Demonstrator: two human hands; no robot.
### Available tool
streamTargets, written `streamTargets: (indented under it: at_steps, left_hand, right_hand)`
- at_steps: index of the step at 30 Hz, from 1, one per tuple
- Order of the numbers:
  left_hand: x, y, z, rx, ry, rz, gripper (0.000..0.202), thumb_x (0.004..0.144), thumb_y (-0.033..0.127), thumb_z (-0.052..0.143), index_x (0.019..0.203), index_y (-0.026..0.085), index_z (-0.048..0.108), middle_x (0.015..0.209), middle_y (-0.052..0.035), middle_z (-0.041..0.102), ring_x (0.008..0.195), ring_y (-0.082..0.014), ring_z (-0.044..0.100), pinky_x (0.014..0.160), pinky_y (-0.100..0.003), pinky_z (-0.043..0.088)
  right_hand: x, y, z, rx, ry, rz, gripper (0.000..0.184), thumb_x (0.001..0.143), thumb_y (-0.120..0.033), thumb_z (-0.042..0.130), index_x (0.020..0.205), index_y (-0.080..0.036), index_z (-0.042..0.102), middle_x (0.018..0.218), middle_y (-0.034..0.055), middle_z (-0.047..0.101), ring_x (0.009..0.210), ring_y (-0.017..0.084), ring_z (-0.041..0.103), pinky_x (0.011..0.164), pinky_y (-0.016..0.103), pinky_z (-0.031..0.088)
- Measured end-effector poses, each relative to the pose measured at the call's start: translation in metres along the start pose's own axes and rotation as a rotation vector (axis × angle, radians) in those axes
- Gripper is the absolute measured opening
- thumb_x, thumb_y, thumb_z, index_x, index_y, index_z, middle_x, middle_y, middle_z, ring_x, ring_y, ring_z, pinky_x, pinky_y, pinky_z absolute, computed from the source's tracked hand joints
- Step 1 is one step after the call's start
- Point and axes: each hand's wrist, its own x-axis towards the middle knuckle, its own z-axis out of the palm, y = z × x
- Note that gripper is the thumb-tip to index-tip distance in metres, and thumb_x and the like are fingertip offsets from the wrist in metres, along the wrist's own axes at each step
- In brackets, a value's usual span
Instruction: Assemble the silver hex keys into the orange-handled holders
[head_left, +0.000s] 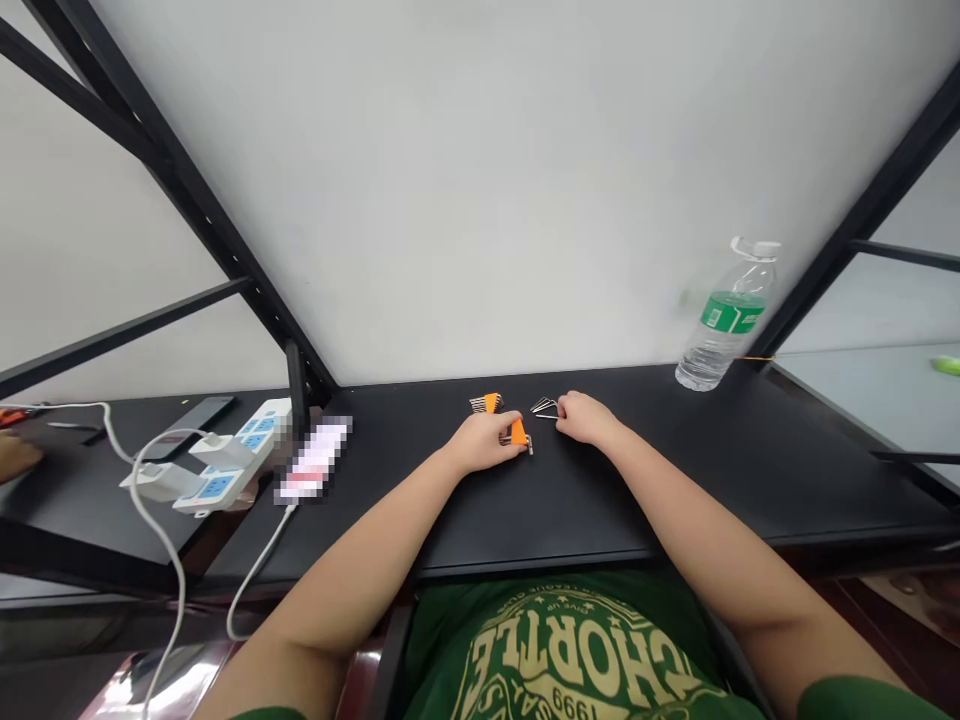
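Note:
My left hand point(487, 441) rests on the black table point(600, 500) with its fingers closed around a small orange holder point(517, 432) that has a metal piece at its lower end. My right hand point(583, 417) lies just to the right of it, fingers pinched on a bunch of thin metal hex keys point(543, 407) that fan out to the left. A second orange holder point(486, 403) with metal keys in it lies on the table just behind my left hand, touched by neither hand.
A clear water bottle point(724, 325) with a green label stands at the back right by a black frame post. At the left lie a white power strip point(225, 468) with plugs and cables, a blurred phone point(313, 460) and a dark flat device point(191, 418). Another person's hand point(15, 458) shows at the far left edge.

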Motion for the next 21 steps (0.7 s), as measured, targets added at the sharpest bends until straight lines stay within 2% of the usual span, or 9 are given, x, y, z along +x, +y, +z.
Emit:
streamTargets:
  at_steps: [2, 5, 11, 15, 21]
  left_hand:
    - [0.0, 0.0, 0.001, -0.001, 0.003, -0.001, 0.036, 0.086, 0.043, 0.074, 0.118, 0.028, 0.07, 0.075, 0.0039, 0.069, 0.072, -0.018, 0.068, 0.07, -0.029, 0.047]
    - [0.001, -0.002, 0.002, -0.003, 0.011, 0.011, 0.037, 0.086, 0.043, 0.075, 0.119, 0.028, 0.07, 0.074, 0.0042, 0.069, 0.071, -0.0177, 0.068, 0.07, -0.029, 0.047]
    - [0.002, -0.004, 0.005, 0.007, 0.044, -0.012, 0.039, 0.086, 0.041, 0.074, 0.122, 0.027, 0.069, 0.071, 0.0046, 0.067, 0.069, -0.0178, 0.066, 0.069, -0.029, 0.046]
    - [0.004, -0.004, 0.004, 0.002, 0.059, -0.019, 0.039, 0.086, 0.043, 0.073, 0.122, 0.027, 0.07, 0.071, 0.0048, 0.066, 0.069, -0.0176, 0.065, 0.069, -0.029, 0.045]
    - [0.004, -0.002, 0.003, 0.003, 0.055, -0.04, 0.04, 0.086, 0.044, 0.073, 0.122, 0.027, 0.069, 0.071, 0.0052, 0.066, 0.068, -0.0175, 0.063, 0.069, -0.029, 0.045]
  right_hand:
    - [-0.003, -0.004, -0.004, 0.017, -0.059, 0.01, 0.007, 0.078, -0.017, 0.074, 0.081, -0.021, 0.069, 0.096, 0.0093, 0.074, 0.079, 0.022, 0.066, 0.06, 0.03, 0.039]
    - [-0.008, -0.008, -0.007, 0.063, -0.084, -0.019, 0.012, 0.075, -0.014, 0.073, 0.076, -0.022, 0.064, 0.082, 0.0042, 0.073, 0.07, 0.019, 0.065, 0.058, 0.029, 0.04]
    - [-0.013, -0.007, -0.005, 0.57, -0.204, -0.175, 0.014, 0.078, -0.012, 0.069, 0.08, -0.023, 0.061, 0.068, -0.0035, 0.066, 0.057, 0.015, 0.064, 0.055, 0.025, 0.05]
    - [-0.011, -0.003, -0.003, 0.703, -0.184, -0.186, 0.013, 0.08, -0.015, 0.073, 0.082, -0.023, 0.063, 0.067, -0.0026, 0.066, 0.056, 0.015, 0.065, 0.053, 0.025, 0.054]
    - [-0.011, 0.003, -0.005, 0.705, -0.189, -0.213, 0.008, 0.084, -0.02, 0.072, 0.086, -0.022, 0.064, 0.07, -0.0012, 0.068, 0.061, 0.016, 0.069, 0.058, 0.027, 0.06]
